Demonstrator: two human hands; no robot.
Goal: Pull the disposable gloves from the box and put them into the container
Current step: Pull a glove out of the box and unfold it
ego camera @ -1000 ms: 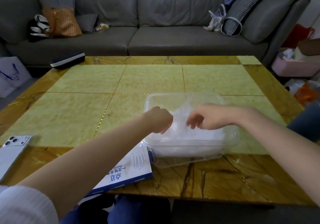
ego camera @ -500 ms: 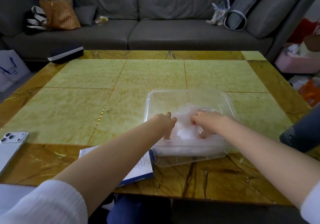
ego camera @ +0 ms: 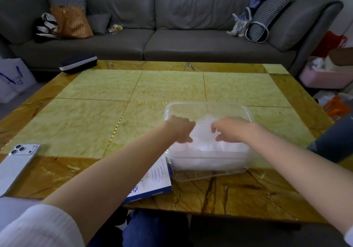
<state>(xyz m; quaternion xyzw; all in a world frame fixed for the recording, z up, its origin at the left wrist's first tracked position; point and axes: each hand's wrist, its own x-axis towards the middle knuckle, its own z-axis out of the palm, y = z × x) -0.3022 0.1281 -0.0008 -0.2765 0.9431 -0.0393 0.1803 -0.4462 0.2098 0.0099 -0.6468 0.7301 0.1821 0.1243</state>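
Observation:
A clear plastic container [ego camera: 208, 106] sits on the table before me, filled with a crumpled heap of thin translucent disposable gloves [ego camera: 203, 132]. Both hands are inside it. My left hand [ego camera: 180, 129] is at the container's left side, fingers curled into the glove heap. My right hand [ego camera: 228, 129] is at the heap's right, with fingers and thumb bent down around the plastic. The white and blue glove box [ego camera: 152, 181] lies flat at the table's near edge, left of the container and partly under my left forearm.
A white phone [ego camera: 16, 165] lies near the table's left front corner. A dark case [ego camera: 78, 63] sits at the far left edge. A grey sofa [ego camera: 172, 42] with cushions and bags stands behind the yellow stone table [ego camera: 114, 101].
Both hands went from just above the container down into the glove heap, then drew slightly apart while gripping it. The camera tilted a little.

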